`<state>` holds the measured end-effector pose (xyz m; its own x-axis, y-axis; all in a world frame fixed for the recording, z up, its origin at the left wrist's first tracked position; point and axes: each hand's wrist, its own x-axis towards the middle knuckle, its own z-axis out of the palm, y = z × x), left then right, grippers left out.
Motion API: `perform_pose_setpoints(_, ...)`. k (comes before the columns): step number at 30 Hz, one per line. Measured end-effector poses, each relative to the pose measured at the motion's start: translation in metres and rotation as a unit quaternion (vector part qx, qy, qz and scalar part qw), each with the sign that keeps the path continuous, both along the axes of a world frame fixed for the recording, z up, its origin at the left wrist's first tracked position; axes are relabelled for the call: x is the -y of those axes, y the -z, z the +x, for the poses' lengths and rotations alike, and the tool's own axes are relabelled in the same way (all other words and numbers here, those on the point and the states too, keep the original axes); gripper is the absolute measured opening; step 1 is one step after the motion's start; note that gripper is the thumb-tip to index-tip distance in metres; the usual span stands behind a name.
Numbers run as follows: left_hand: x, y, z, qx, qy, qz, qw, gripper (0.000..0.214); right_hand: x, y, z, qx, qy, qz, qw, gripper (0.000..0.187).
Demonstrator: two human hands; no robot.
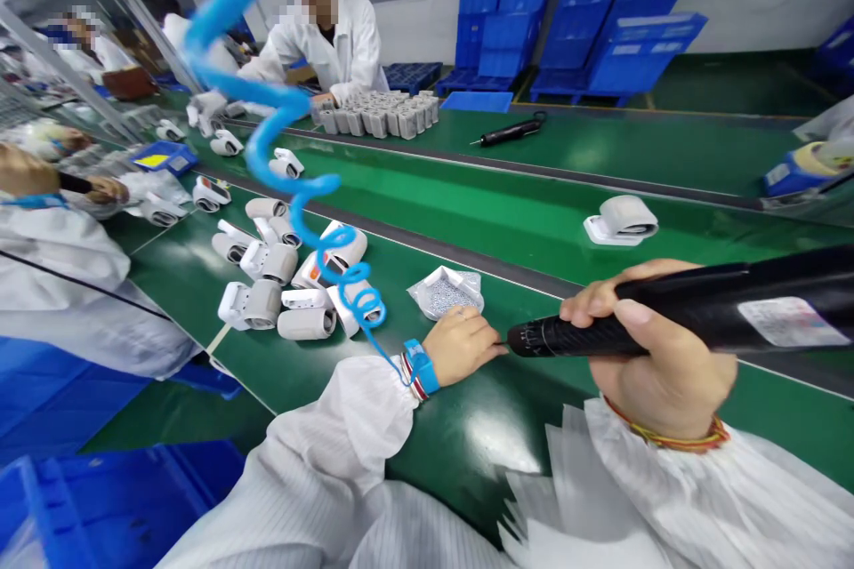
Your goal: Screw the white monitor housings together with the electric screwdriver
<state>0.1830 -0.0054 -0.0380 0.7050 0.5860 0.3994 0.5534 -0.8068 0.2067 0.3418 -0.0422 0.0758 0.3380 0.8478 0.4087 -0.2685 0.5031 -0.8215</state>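
My right hand (657, 356) is wrapped round a black electric screwdriver (694, 307), its nose pointing left. At the tip of its bit, the fingers of my left hand (463, 345) are pinched together; whatever is between them is too small to make out. My left wrist wears a blue anti-static strap (419, 364) with a blue coiled cord (284, 111). Just beyond my left hand sits a small white tray (448, 277) of tiny metal parts, perhaps screws, on clear plastic. Several white wrist blood pressure monitors (267, 262) with rolled grey cuffs lie to the left.
A single monitor (620, 220) rests on the green conveyor belt (467, 204). Across it, a co-worker (334, 36) stands behind grouped grey parts (380, 116), near another black screwdriver (512, 132). At left are a second person's sleeve (60, 258) and a blue bin (120, 498).
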Motion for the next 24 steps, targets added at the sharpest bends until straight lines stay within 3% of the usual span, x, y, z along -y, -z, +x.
perform_pose_setpoints(2, 0.004, -0.010, -0.002, 0.012, -0.040, -0.004, 0.999, 0.043, 0.000, -0.002, 0.002, 0.002, -0.002, 0.000, 1.000, 0.020)
perform_pose_setpoints(5, 0.013, -0.029, -0.022, 0.045, -0.184, 0.048, 0.981, 0.061, 0.000, -0.007, 0.006, -0.003, 0.006, 0.011, 1.000, 0.017)
perform_pose_setpoints(9, 0.019, -0.035, -0.079, 0.065, -0.439, 0.138, 0.886, 0.058, 0.004, -0.016, 0.011, -0.025, 0.021, 0.027, 0.999, 0.017)
perform_pose_setpoints(11, 0.019, -0.028, -0.107, 0.042, -0.477, 0.131, 0.868, 0.047, 0.006, -0.020, 0.012, -0.037, 0.023, 0.025, 0.999, 0.018)
perform_pose_setpoints(13, 0.022, -0.019, -0.125, 0.022, -0.447, 0.115, 0.887, 0.031, 0.008, -0.022, 0.011, -0.043, 0.022, 0.022, 0.999, 0.018)
perform_pose_setpoints(15, 0.030, -0.015, -0.131, 0.031, -0.378, 0.108, 0.919, 0.016, 0.010, -0.024, 0.010, -0.043, 0.021, 0.025, 0.999, 0.017)
perform_pose_setpoints(19, 0.055, -0.013, -0.110, 0.120, -0.190, 0.100, 0.969, 0.014, 0.013, -0.028, 0.010, -0.039, 0.024, 0.037, 0.998, 0.017)
perform_pose_setpoints(21, 0.068, -0.008, -0.093, 0.164, -0.126, 0.096, 0.974, 0.022, 0.016, -0.031, 0.011, -0.039, 0.028, 0.039, 0.998, 0.017)
perform_pose_setpoints(24, 0.077, 0.001, -0.064, 0.187, -0.074, 0.066, 0.977, 0.053, 0.021, -0.037, 0.014, -0.042, 0.034, 0.034, 0.998, 0.018)
